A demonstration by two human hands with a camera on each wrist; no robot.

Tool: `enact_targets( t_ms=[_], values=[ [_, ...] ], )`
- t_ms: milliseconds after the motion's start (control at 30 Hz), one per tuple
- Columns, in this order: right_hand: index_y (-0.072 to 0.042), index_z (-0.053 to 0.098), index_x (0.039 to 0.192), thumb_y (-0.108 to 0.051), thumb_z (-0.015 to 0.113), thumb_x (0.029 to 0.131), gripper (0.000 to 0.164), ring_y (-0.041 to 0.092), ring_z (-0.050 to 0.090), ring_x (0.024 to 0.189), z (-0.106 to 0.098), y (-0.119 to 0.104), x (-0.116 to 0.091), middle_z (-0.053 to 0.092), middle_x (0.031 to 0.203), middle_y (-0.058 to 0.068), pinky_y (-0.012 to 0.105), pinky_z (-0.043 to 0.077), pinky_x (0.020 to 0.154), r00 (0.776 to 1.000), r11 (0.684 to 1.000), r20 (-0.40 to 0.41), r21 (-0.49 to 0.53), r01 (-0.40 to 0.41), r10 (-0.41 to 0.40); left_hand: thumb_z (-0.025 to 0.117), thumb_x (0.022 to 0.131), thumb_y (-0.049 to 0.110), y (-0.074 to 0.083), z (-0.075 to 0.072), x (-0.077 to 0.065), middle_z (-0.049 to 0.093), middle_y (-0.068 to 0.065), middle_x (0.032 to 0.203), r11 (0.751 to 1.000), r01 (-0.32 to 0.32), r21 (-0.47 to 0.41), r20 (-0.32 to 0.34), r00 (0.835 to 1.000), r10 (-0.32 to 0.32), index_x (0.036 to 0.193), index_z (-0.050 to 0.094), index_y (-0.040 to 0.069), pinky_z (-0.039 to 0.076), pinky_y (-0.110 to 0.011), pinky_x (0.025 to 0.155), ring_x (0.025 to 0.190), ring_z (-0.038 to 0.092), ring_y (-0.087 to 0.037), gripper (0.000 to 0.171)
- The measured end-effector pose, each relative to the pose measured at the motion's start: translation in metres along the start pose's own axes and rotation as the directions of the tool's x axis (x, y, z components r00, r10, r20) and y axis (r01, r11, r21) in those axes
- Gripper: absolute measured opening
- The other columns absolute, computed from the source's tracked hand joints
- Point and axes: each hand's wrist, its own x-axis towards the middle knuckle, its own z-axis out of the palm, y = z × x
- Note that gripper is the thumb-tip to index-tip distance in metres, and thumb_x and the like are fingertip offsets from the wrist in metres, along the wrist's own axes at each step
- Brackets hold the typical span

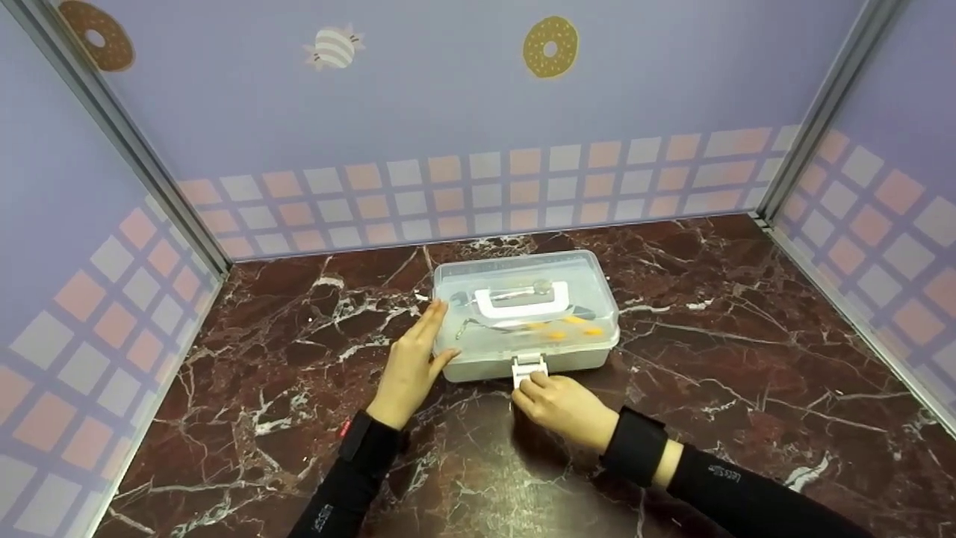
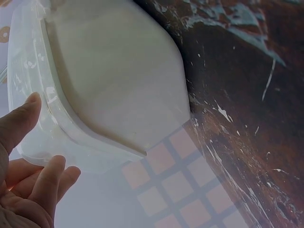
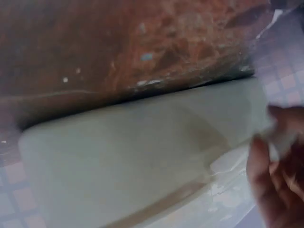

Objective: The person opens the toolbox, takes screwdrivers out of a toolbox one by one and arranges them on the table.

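A plastic storage box point(image 1: 485, 369) with a pale base and a clear lid point(image 1: 523, 270) stands on the table, lid down. A white carry handle point(image 1: 521, 308) lies flat on top. Through the lid I make out orange-handled items and other small things, blurred. My left hand point(image 1: 411, 366) rests against the lid's left side, fingers extended and thumb near the front corner. At the front, my right hand point(image 1: 564, 403) pinches the white latch point(image 1: 529, 364) with curled fingers; the latch tilts outward from the box. In the right wrist view the fingers point(image 3: 260, 164) are blurred beside it.
The box stands on a dark red marbled table point(image 1: 299, 418). A purple wall point(image 1: 448, 90) with pink and white squares rises behind, and side panels point(image 1: 82, 299) flank the table left and right.
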Motion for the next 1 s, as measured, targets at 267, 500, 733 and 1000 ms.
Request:
enact_targets(
  t_ms=[267,500,733,1000],
  values=[
    [-0.008,0.068,0.086,-0.011,0.059,0.084,0.010,0.012,0.053,0.068,0.004,-0.003,-0.005,0.059,0.075,-0.001,0.020,0.044,0.044,0.992,0.999,0.122,-0.001,0.037,-0.036,0.077,0.082,0.016,-0.001,0.001,0.000,0.047,-0.026,0.147,1.000,0.004,0.011,-0.003,1.000,-0.004,0.143,0.047,-0.005,0.047,-0.043,0.108,0.127,0.055,-0.041,0.071],
    [-0.009,0.071,0.083,-0.016,0.066,0.081,0.009,0.013,0.049,0.069,0.008,-0.008,-0.006,0.058,0.078,0.000,0.018,0.042,0.042,0.986,0.998,0.167,-0.055,0.010,-0.001,0.077,0.082,0.014,0.000,0.000,0.000,0.047,-0.027,0.146,1.000,-0.006,0.012,-0.005,1.000,0.006,0.142,0.047,-0.006,0.049,-0.044,0.105,0.124,0.057,-0.042,0.070],
    [-0.006,0.074,0.106,-0.020,0.067,0.083,0.027,0.014,0.056,0.074,0.008,-0.010,-0.006,0.067,0.090,0.002,0.019,0.047,0.049,0.973,0.997,0.225,-0.074,-0.035,0.051,0.076,0.082,0.015,0.000,0.000,-0.001,0.048,-0.027,0.145,1.000,-0.009,0.015,-0.004,1.000,0.009,0.142,0.048,-0.006,0.048,-0.045,0.106,0.125,0.056,-0.042,0.069],
    [-0.006,0.072,0.107,-0.014,0.080,0.074,0.035,0.023,0.069,0.096,-0.015,0.010,-0.006,0.071,0.105,0.009,0.029,0.061,0.083,0.992,0.978,0.083,0.182,-0.105,0.091,0.077,0.082,0.015,-0.001,0.000,0.000,0.048,-0.026,0.146,1.000,-0.008,0.015,-0.005,1.000,0.008,0.141,0.048,-0.006,0.048,-0.045,0.106,0.126,0.056,-0.042,0.069]
  ],
)
